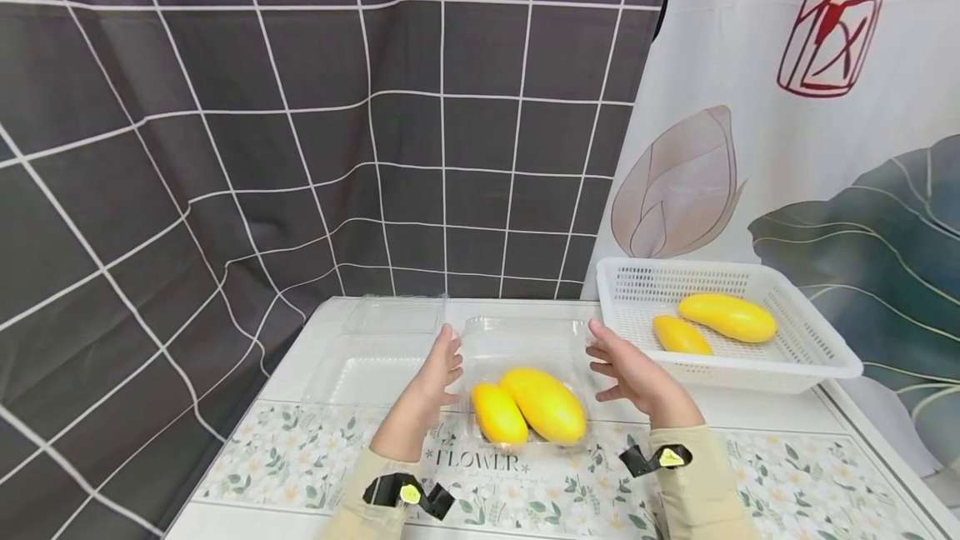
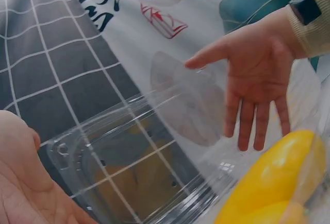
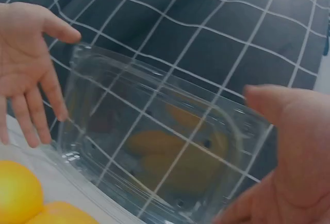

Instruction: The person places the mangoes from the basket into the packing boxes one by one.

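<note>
A clear plastic clamshell box [image 1: 525, 330] stands on the table with its lid raised at the back. Two yellow mangoes lie side by side in its base, a smaller one [image 1: 498, 415] on the left and a larger one [image 1: 543, 404] on the right. My left hand [image 1: 431, 377] is at the box's left side, fingers spread. Opposite it, at the right side, my right hand [image 1: 633, 372] has its palm facing inward and fingers apart. Both wrist views show the transparent lid [image 3: 154, 141] between the hands. Whether any fingertip touches the plastic I cannot tell.
Left of the box, another clear clamshell [image 1: 367, 379] lies open. A white perforated basket [image 1: 757, 369] at the right holds two more mangoes, one large [image 1: 727, 317] and one small [image 1: 680, 335]. A floral mat [image 1: 292, 461] covers the table's front; a dark grid curtain [image 1: 480, 132] hangs behind.
</note>
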The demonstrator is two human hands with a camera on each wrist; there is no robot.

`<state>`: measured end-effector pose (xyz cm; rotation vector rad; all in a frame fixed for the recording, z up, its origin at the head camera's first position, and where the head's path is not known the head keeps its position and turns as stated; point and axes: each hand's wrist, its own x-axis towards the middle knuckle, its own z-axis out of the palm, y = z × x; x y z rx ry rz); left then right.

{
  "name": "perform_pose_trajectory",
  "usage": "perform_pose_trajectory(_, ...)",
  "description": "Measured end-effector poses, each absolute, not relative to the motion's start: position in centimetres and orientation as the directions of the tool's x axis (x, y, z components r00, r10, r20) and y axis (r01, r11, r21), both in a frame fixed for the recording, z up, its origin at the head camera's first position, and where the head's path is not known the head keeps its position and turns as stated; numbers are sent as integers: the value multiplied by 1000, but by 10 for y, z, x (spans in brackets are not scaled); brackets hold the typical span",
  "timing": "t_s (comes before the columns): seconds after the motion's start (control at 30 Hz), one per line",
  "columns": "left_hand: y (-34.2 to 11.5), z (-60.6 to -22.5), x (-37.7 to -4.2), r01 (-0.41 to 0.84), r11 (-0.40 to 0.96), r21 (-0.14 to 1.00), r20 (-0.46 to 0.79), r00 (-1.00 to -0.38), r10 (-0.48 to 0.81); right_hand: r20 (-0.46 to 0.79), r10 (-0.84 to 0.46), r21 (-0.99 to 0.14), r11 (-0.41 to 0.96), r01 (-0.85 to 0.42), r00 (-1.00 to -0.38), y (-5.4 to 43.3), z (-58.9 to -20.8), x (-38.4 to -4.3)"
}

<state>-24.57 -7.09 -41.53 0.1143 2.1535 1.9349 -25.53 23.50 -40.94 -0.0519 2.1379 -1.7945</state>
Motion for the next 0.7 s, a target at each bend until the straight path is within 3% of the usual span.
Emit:
perform_pose_trajectory(0.33,-84,-413,-241,-91,325,941,-209,-912,352,-198,-365,-964,240,114,-910,251,-414,-250)
perform_pose_trajectory(0.47,-81,-414,-241,-68,376,924,-220,-899,378,-211,-343,-939,330,92,-915,247,-417,-251)
perform_pose_trajectory(0.7,-68,-436,-252,22,482,876,-161,-928,336,-212,-253,-907,411,94,-944,233,-429,-257)
